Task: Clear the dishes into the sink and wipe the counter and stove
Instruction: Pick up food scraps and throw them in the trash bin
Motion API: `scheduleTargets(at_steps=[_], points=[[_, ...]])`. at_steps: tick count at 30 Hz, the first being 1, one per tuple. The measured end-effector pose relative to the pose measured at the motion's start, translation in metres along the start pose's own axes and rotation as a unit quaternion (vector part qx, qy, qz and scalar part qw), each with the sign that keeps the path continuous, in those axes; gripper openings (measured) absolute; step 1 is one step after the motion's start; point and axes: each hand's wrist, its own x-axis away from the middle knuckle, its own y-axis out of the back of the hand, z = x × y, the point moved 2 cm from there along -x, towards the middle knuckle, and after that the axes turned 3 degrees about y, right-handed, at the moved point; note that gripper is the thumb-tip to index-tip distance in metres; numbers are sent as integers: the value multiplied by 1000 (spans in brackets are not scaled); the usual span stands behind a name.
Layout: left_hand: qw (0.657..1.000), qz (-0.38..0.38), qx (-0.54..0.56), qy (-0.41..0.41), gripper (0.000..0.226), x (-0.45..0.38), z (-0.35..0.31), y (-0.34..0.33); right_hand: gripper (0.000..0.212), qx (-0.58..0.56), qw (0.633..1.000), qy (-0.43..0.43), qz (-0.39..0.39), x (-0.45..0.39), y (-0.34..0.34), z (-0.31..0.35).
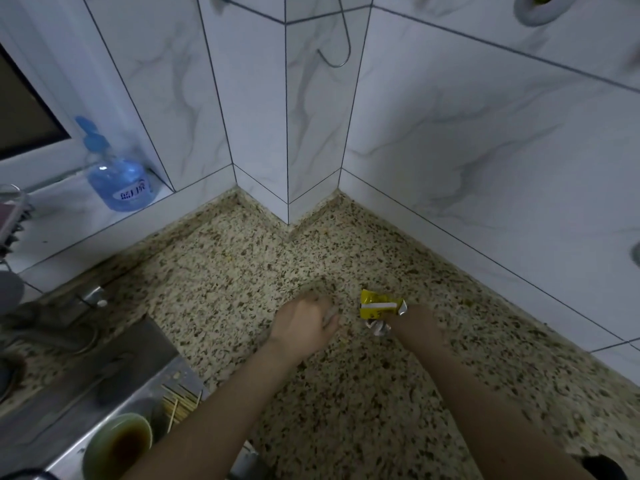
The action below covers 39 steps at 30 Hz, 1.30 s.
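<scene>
**Counter corner, sink side to wall side**

Sink (104,386): holds green bowl (117,445) with dark liquid, wooden skewers (180,403) beside it.
Left hand (306,322): fingers curled against speckled counter (225,271); contents, if any, cannot be told.
Right hand (412,323): pinches crumpled yellow wrapper (379,306), which juts up-left from the fingers, just above the counter.

Left hand (306,318) blurred with fingertips indistinct, right hand (414,322) mostly hidden behind the yellow packet (379,306), green bowl (117,445) at lower left partly covered by the forearm, rack (12,216) cut off at left edge, soap bottle (117,174) label unreadable
</scene>
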Motion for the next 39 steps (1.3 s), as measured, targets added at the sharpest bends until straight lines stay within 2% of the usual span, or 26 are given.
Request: scheduleTargets(at_steps=[4,8,11,15,17,20,23,24,26,28,34,39], points=[[1000,-4,15,21,37,4,-9,6,34,-59,998,26,-17,10,13,5],[998,-15,45,51,36,14,-19,20,23,-84,995,54,-22,25,30,12],[996,-44,31,70,37,41,-49,46,30,-54,993,102,-8,57,58,12],[991,-58,35,112,38,50,-62,66,40,-61,992,108,-6,69,75,14],[985,-89,50,139,37,70,-84,91,45,-76,989,123,-11,94,94,8],[972,-142,75,172,35,100,-101,117,31,-103,984,143,-35,131,117,1],[963,-171,68,198,32,144,-120,141,36,-114,977,178,-31,171,133,-5],[959,-182,69,207,31,157,-123,146,31,-109,975,193,-25,184,136,-5],[948,-207,71,231,31,184,-128,157,26,-108,969,223,-9,205,137,-3],[936,-222,80,263,29,215,-133,164,35,-116,961,253,4,227,132,-3],[903,-251,75,340,32,322,-131,180,45,-79,945,311,56,293,93,7],[853,-303,64,419,30,416,-116,208,43,-56,922,375,83,361,56,36]])
